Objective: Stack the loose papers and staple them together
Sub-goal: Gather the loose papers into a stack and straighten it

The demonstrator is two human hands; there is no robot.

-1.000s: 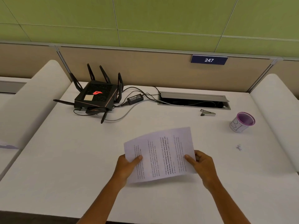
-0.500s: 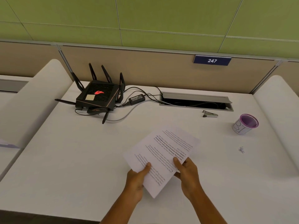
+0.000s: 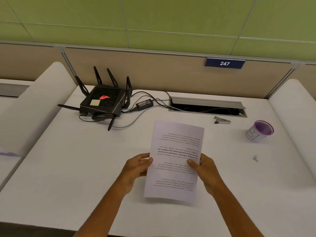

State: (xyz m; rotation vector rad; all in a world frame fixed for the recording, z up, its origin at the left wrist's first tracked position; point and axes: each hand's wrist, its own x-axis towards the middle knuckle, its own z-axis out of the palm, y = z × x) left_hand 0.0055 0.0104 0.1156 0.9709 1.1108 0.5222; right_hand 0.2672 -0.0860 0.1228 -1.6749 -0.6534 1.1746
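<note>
The printed papers (image 3: 176,151) are held lengthwise above the white desk, their text upside down to me. My left hand (image 3: 136,166) grips the left long edge with the thumb on top. On the right long edge, my right hand (image 3: 204,168) grips the same way, thumb on the page. A small grey stapler (image 3: 222,120) lies on the desk to the far right of the papers, just in front of the cable slot, well apart from both hands.
A black router (image 3: 102,103) with antennas and its cables sits at the back left. An open cable slot (image 3: 206,106) runs along the back. A purple-rimmed cup (image 3: 259,131) stands at the right, a small crumpled scrap (image 3: 255,158) lies nearer. Padded dividers flank the desk (image 3: 68,168).
The papers have turned from landscape through a diagonal to lengthwise. Both hands shifted from the near edge to the two long sides.
</note>
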